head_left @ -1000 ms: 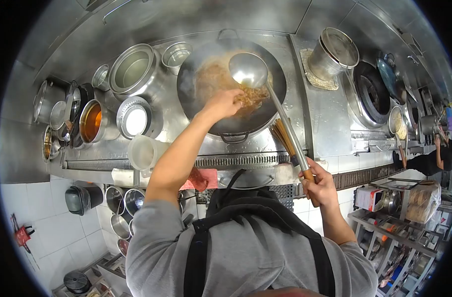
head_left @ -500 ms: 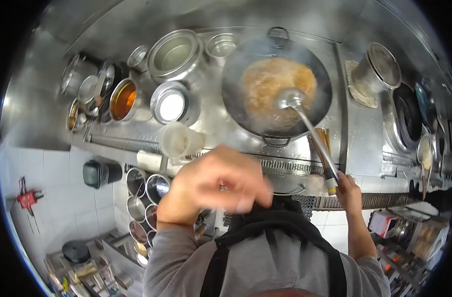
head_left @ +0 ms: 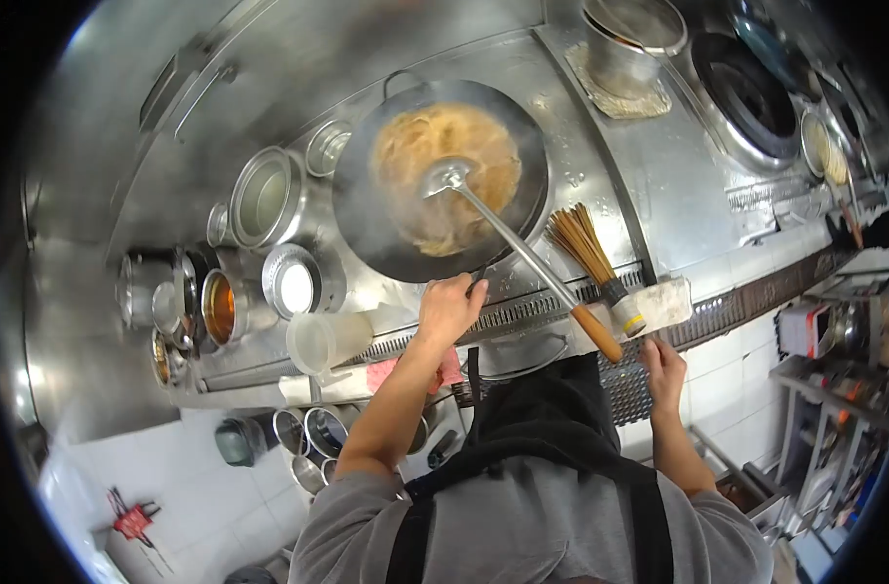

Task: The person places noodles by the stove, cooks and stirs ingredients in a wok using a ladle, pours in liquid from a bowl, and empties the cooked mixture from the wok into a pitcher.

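— Stainless-steel counter (head_left: 573,146) in a steamy kitchen, with a pale tiled floor (head_left: 196,487) below. And nearest the left hand (head_left: 449,310)?

— Right at the near rim of a big dark wok (head_left: 362,243), fingers bent by its near loop handle (head_left: 480,275). Impossible to tell whether gripping or merely touching, with the handle partly hidden.

— And the right hand (head_left: 665,375)?

— Out past the counter's near edge, near the butt of the ladle (head_left: 508,231) but apart from it. Half open, fingers loosely bent, with nothing visible in its hold.

— Where to look for the ladle's bowl?

— Inside the wok, among the foamy orange-brown liquid (head_left: 464,136). Then along the metal shaft, slanting over the near-right rim, to a wooden grip (head_left: 597,333) between the two hands, touched by neither.

— Just right of that?

— Bamboo wok brush (head_left: 583,251), splayed end toward the wok, yellow-banded handle toward the near edge, next to a pale folded cloth (head_left: 665,300).

— Left side?

— Pink cloth (head_left: 450,370) partly behind the left forearm, translucent plastic container (head_left: 313,343), steel pot with white contents (head_left: 296,289), pot of amber liquid (head_left: 220,307), large steel pot (head_left: 266,200) farther back.

— Farthest out?

— Tall steel pot (head_left: 620,78) and another dark wok (head_left: 746,97) at upper right; stacked steel pans (head_left: 328,428) low on the left.
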